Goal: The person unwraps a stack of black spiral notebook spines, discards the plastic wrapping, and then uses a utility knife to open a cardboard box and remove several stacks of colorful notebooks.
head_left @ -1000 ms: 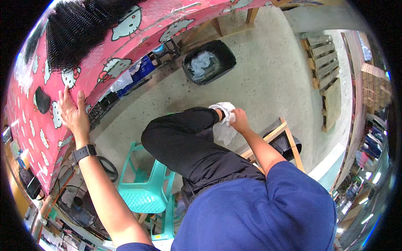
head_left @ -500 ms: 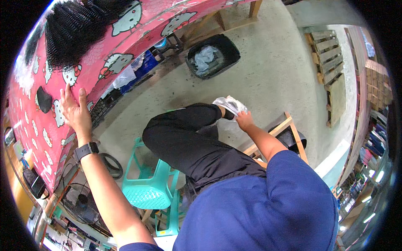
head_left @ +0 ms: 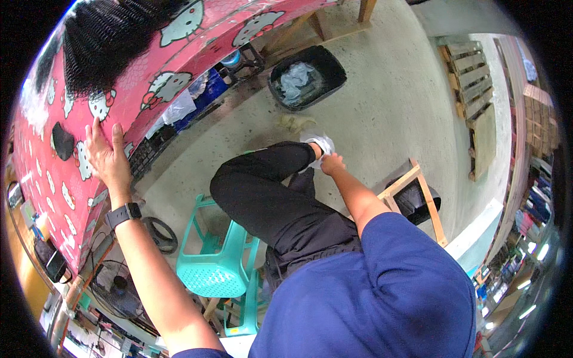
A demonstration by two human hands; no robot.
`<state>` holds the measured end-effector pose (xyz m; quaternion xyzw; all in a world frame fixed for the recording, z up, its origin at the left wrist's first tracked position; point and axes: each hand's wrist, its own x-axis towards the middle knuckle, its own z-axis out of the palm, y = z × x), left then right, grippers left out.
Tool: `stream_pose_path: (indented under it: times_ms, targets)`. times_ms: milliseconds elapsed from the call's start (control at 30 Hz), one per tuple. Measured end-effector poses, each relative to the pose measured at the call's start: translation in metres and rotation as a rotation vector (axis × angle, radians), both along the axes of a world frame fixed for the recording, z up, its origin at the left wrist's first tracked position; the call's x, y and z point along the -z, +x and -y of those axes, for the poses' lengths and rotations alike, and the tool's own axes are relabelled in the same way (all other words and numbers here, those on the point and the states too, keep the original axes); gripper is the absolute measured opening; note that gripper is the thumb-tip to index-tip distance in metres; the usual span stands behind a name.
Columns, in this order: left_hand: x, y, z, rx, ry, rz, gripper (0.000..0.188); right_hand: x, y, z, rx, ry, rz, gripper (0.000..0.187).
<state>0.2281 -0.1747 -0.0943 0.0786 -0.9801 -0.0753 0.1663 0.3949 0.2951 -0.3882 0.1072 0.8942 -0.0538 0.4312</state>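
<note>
My left hand [head_left: 109,156] lies with its fingers stretched out on the edge of the table's pink patterned cover [head_left: 37,173]. Close above its fingertips is a bunch of black curly hair [head_left: 107,53], and a small black patch [head_left: 62,142] is beside it. My right hand [head_left: 332,163] reaches down to my raised foot, its fingers closed at the heel on a thin white foot cover [head_left: 324,143]. The cover wraps the foot below the black trouser leg [head_left: 268,160]. A pale, yellowish shoe-like thing [head_left: 295,123] rests on the floor beyond the foot.
A black tub [head_left: 331,70] with crumpled pale plastic stands on the floor ahead. Green plastic stools [head_left: 215,268] and a fan [head_left: 116,289] are at lower left. To the right are a wooden frame [head_left: 427,200] and a wooden pallet [head_left: 468,77].
My right hand has moved left and up with the white cover, which now sits closer round the foot. The pale shoe-like thing has come into sight. My left hand stays in place.
</note>
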Motion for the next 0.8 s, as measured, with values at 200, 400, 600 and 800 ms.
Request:
stream_pose_path:
  times_ms: [200,400,600,800]
  targets:
    - [0.003,0.005,0.001,-0.033,-0.002,0.023,0.06,0.003,0.007,-0.026,0.982,-0.397,-0.063,0.026]
    - [-0.002,-0.007,-0.006,-0.002,0.004,0.009,0.06,0.049,0.005,-0.121,0.044,0.011,0.079,0.021]
    - [-0.001,-0.009,-0.005,0.043,0.02,-0.002,0.058,0.01,-0.161,-0.081,0.395,-0.078,-0.833,0.017]
    - [0.003,0.003,-0.008,-0.058,0.009,0.005,0.059,-0.055,-0.18,-0.088,0.193,-0.176,-0.843,0.017]
